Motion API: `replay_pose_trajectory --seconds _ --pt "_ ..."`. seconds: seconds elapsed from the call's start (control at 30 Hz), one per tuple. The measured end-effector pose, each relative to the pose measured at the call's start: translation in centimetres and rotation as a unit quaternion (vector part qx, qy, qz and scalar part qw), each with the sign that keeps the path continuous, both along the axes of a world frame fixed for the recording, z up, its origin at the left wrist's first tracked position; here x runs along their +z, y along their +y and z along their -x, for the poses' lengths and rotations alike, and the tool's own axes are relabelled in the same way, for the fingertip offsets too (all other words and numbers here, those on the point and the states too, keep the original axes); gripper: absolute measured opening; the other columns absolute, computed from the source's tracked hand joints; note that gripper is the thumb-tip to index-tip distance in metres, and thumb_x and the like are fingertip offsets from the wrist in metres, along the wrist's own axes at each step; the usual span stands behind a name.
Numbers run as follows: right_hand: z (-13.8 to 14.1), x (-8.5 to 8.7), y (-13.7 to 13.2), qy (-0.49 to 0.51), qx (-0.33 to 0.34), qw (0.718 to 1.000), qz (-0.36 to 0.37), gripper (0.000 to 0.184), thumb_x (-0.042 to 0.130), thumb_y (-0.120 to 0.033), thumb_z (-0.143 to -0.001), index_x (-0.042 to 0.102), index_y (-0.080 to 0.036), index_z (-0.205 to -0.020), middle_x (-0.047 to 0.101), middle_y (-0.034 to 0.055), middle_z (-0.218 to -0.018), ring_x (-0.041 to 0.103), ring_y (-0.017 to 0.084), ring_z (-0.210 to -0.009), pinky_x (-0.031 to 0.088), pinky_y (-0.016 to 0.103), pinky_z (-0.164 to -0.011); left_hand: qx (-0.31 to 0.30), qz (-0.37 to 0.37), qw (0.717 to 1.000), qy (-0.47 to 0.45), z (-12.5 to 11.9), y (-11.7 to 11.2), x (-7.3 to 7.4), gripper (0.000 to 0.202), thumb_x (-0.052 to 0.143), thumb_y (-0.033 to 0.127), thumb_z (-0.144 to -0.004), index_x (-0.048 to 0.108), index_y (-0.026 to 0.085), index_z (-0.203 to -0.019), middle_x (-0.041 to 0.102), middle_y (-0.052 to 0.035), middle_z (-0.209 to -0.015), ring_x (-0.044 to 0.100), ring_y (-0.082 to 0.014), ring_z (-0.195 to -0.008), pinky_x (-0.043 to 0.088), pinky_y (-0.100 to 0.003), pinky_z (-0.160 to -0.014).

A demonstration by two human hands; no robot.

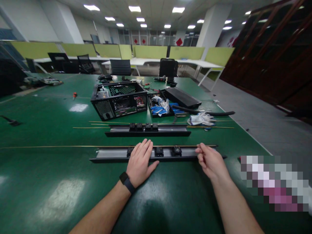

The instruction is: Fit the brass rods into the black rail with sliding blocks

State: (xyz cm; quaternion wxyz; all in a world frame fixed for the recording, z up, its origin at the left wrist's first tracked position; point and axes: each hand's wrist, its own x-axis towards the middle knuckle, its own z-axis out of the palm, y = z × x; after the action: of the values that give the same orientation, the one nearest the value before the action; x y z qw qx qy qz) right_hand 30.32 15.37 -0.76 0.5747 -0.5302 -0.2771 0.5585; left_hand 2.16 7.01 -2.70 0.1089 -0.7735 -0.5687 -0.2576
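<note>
A long black channel (109,153) with a pale grey inside lies crosswise in front of me. Small black blocks, such as this one (159,151), sit in it. My left hand (140,159) lies flat across the channel, fingers stretched out, partly covering one block. Along the channel's far edge runs a thin brass-coloured rod (60,146), reaching far off to the left. Near the channel's right end, my right hand (209,159) is closed in a pinch on this rod. Farther back lies a second black channel (168,133) with several black blocks and thin rods beside it.
Behind the channels stand an open black computer case (129,110) and a black tray (156,114) holding blue-and-white gloves. A black panel (182,97), a black strip (219,113) and a white glove (201,119) lie to the right. The green tabletop (48,169) ends at the right.
</note>
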Motion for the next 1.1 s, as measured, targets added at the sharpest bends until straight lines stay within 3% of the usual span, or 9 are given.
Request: replay_pose_trajectory --seconds 0.17,0.23,0.37,0.43,0.63,0.9,1.1 --pt "-2.1 0.0 0.9 0.008 -0.116 0.993 -0.014 0.021 0.072 -0.032 -0.082 0.06 -0.015 -0.078 0.055 -0.0041 -0.055 0.039 0.004 -0.033 0.023 0.013 -0.023 -0.002 -0.002 1.0 -0.003 0.0 0.0 0.0 0.069 0.058 0.042 -0.09 0.037 0.012 -0.148 0.046 -0.0141 -0.149 0.036 -0.0301 -0.143 0.029 -0.047 -0.118" --pt "-1.6 0.0 0.7 0.004 -0.103 0.994 -0.02 0.024 0.073 -0.035 -0.081 0.062 -0.015 -0.082 0.058 -0.0027 -0.058 0.04 0.004 -0.034 0.023 0.013 -0.023 -0.001 0.0 1.0 -0.004 0.0 0.0 0.0 0.069 0.059 0.042 -0.09 0.037 0.012 -0.148 0.046 -0.014 -0.149 0.036 -0.0299 -0.143 0.029 -0.047 -0.118" --pt "0.0 -0.2 0.1 -0.016 -0.006 1.0 -0.019 0.032 0.079 -0.039 -0.075 0.063 -0.013 -0.086 0.063 0.0007 -0.064 0.039 0.004 -0.033 0.02 0.013 -0.022 -0.001 0.001 1.0 -0.005 0.0 -0.1 0.1 0.07 0.06 0.042 -0.089 0.037 0.012 -0.148 0.046 -0.0141 -0.149 0.036 -0.0298 -0.143 0.029 -0.047 -0.118" --pt "0.0 -0.2 0.1 -0.017 -0.002 1.0 -0.017 0.03 0.079 -0.036 -0.074 0.063 -0.013 -0.083 0.062 0.0003 -0.063 0.039 0.004 -0.033 0.021 0.014 -0.022 -0.004 0.0 1.0 -0.004 0.0 0.0 0.1 0.071 0.06 0.042 -0.089 0.036 0.012 -0.148 0.046 -0.0143 -0.149 0.036 -0.0301 -0.143 0.03 -0.048 -0.117" --pt "-2.5 0.4 0.9 0.003 -0.134 0.991 -0.005 0.013 0.067 -0.025 -0.084 0.062 -0.013 -0.081 0.056 -0.0033 -0.057 0.04 0.004 -0.034 0.022 0.013 -0.023 -0.003 0.003 1.0 -0.004 0.0 0.0 0.0 0.07 0.06 0.042 -0.089 0.037 0.011 -0.148 0.046 -0.0144 -0.149 0.036 -0.0297 -0.143 0.03 -0.048 -0.117" --pt "0.2 -0.1 0.0 -0.018 0.028 0.999 -0.011 0.029 0.077 -0.036 -0.076 0.065 -0.012 -0.087 0.061 -0.0002 -0.061 0.038 0.004 -0.032 0.019 0.014 -0.022 -0.005 0.006 1.0 -0.005 0.1 -0.1 0.0 0.07 0.06 0.042 -0.089 0.037 0.011 -0.148 0.045 -0.0139 -0.15 0.035 -0.0297 -0.143 0.029 -0.048 -0.118" --pt "-2.1 0.4 0.9 -0.011 -0.115 0.993 0.001 0.022 0.074 -0.032 -0.08 0.063 -0.013 -0.082 0.055 -0.0036 -0.057 0.039 0.004 -0.033 0.022 0.014 -0.023 -0.007 0.01 1.0 -0.009 0.1 -0.1 0.0 0.068 0.06 0.041 -0.089 0.038 0.012 -0.147 0.045 -0.0135 -0.15 0.034 -0.0291 -0.144 0.028 -0.047 -0.118"
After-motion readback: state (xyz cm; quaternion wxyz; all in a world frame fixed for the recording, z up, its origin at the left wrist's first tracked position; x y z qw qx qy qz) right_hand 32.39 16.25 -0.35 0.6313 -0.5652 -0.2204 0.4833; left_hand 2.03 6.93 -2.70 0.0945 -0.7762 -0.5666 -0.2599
